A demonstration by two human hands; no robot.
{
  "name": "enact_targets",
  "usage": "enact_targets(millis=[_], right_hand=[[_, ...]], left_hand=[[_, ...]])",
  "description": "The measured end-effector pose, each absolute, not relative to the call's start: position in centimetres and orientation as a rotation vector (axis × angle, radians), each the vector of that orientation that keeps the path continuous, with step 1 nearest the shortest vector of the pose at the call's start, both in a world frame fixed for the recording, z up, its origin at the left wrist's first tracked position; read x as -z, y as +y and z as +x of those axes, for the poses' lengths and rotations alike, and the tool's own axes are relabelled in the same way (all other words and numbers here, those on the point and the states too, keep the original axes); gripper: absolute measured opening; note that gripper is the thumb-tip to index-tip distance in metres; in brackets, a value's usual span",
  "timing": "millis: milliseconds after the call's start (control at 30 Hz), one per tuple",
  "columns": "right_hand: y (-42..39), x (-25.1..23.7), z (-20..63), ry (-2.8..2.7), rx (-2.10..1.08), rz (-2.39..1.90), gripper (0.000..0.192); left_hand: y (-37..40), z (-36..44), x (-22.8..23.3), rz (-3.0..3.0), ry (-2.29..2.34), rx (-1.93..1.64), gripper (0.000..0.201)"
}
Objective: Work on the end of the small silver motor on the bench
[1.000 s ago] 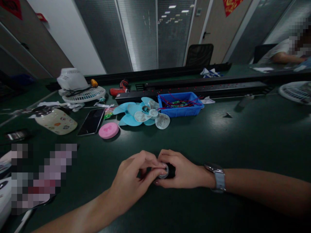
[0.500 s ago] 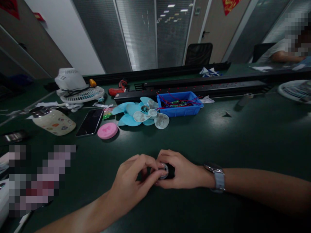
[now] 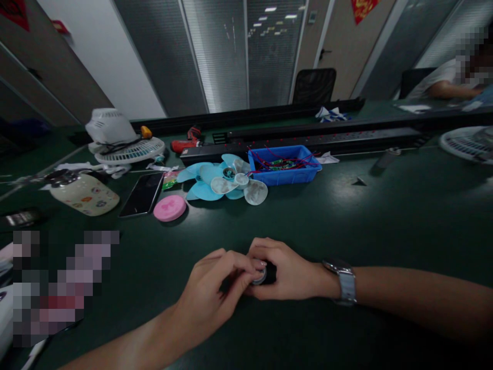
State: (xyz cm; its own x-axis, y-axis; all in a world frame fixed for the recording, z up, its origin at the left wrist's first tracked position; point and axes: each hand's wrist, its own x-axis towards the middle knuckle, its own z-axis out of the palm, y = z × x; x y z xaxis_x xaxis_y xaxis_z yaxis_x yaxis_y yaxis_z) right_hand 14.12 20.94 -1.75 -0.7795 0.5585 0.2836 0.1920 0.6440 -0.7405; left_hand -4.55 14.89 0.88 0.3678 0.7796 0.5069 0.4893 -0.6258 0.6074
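Close to the table's near side, my right hand (image 3: 288, 270) curls around a small dark round part with a silvery rim (image 3: 261, 280). Its exact kind is hard to make out, since fingers cover most of it. My left hand (image 3: 217, 285) meets it from the other side, thumb and fingertips pinched at the rimmed end. Both hands touch there, low over the dark green table (image 3: 308, 226).
Fan blades (image 3: 221, 180) lie beyond my hands, beside a blue bin (image 3: 287, 174) of wired circuit boards. Leftward are a pink round case (image 3: 170, 208), phone (image 3: 142, 194), cream bottle (image 3: 82, 192) and fan part (image 3: 115, 136). A person (image 3: 442, 85) sits far right.
My left thumb and fingertips have shifted slightly over the rimmed end and now cover more of it. My right hand keeps its hold in the same place.
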Motion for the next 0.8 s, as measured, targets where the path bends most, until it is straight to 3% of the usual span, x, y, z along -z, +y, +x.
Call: enact_targets(millis=[800], right_hand=[[21.06,1.93,14.13,-2.352,-1.004,-0.569,0.026]], left_hand=[[14.71,-4.62,-0.66,2.399,1.021,-0.988,0.020]])
